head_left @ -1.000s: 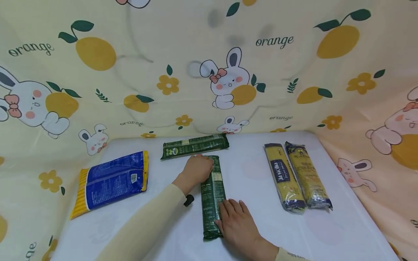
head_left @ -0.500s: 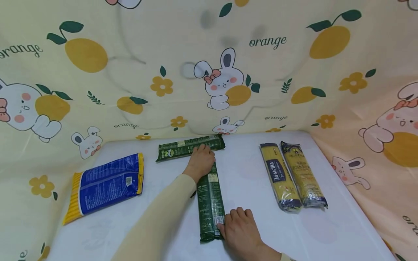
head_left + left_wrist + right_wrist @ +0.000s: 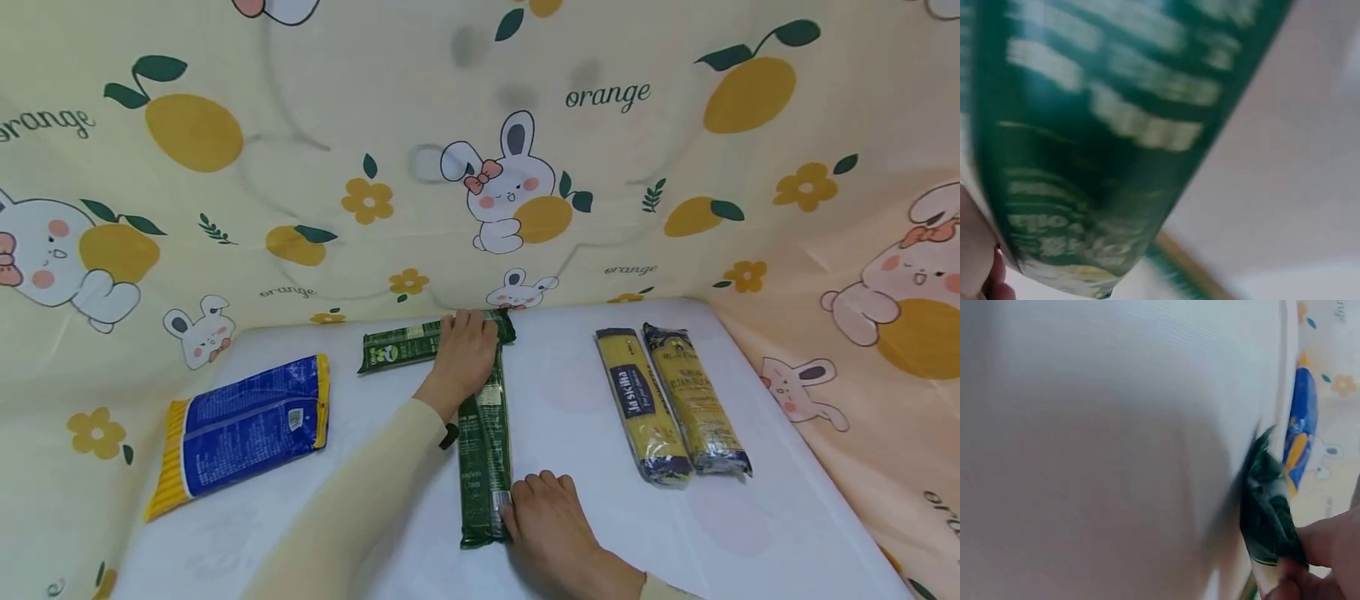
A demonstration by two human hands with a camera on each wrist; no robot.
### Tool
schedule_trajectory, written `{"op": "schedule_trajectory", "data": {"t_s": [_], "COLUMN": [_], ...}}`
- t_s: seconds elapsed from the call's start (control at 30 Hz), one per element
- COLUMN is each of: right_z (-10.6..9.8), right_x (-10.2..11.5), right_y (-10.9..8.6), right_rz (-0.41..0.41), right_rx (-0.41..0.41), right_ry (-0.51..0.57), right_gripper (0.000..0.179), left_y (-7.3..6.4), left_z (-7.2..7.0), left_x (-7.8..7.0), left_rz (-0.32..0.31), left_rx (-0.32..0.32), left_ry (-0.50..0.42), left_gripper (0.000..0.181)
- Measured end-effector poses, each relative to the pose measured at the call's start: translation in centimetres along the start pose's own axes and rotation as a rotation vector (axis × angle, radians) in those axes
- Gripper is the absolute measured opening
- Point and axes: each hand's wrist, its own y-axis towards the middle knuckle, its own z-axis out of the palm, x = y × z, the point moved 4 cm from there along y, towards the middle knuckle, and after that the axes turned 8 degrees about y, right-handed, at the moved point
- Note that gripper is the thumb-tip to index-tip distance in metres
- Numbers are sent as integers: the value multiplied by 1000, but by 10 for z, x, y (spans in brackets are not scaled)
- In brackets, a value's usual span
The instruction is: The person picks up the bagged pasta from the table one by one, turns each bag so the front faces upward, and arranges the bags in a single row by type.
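A long dark green spaghetti pack [image 3: 483,467] runs toward the back of the white table, slightly creased along its length. My left hand [image 3: 467,354] holds its far end, with fingertips hidden in the head view and overlapping a second green pack [image 3: 401,344] that lies crosswise behind. In the left wrist view the held pack [image 3: 1104,125] fills much of the frame, and the left fingers [image 3: 999,284] show at its lower edge. My right hand [image 3: 551,521] pinches the near right corner; in the right wrist view thumb and fingers grip the green end [image 3: 1269,512].
At the left lies a large blue and yellow bag [image 3: 243,425]. Two yellow pasta packs, one with a dark blue label [image 3: 643,408] and one gold [image 3: 697,400], lie side by side at the right. A printed cloth [image 3: 360,275] rises behind the table.
My left hand has moved forward from the front pack's far end until it overlaps the crosswise pack. The right hand's fingers have curled in at the near corner. The view has shifted slightly.
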Motion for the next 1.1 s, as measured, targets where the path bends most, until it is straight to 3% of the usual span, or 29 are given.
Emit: {"op": "schedule_trajectory", "data": {"t_s": [0.1,0.13,0.2,0.47,0.67,0.73,0.87,0.97,1.1], "right_z": [-10,-13,-15,-22,-21,-16,-10,-9,-8], "right_x": [3,4,5,5,8,10,11,11,12], "right_y": [7,8,11,21,25,25,25,24,23], "right_rz": [-97,-133,-199,-258,-304,-319,-301,-279,-275], "right_rx": [-144,-193,-271,-330,-391,-381,-330,-286,-238], "right_ry": [-68,-98,-153,-195,-229,-253,-269,-275,-286], "right_gripper": [31,32,31,29,33,33,28,26,25], "left_y": [6,8,10,11,13,11,10,13,15], "left_z": [-38,-47,-62,-85,-91,-89,-88,-92,-97], "left_x": [9,12,18,35,36,34,33,31,28], "left_rz": [-28,-38,-47,-90,-76,-69,-64,-47,-42], "left_rx": [-242,-296,-338,-370,-276,-244,-251,-263,-207], "left_ry": [10,8,3,-27,-60,-41,-10,-39,-85], "left_gripper": [40,41,41,32,23,24,25,26,34]}}
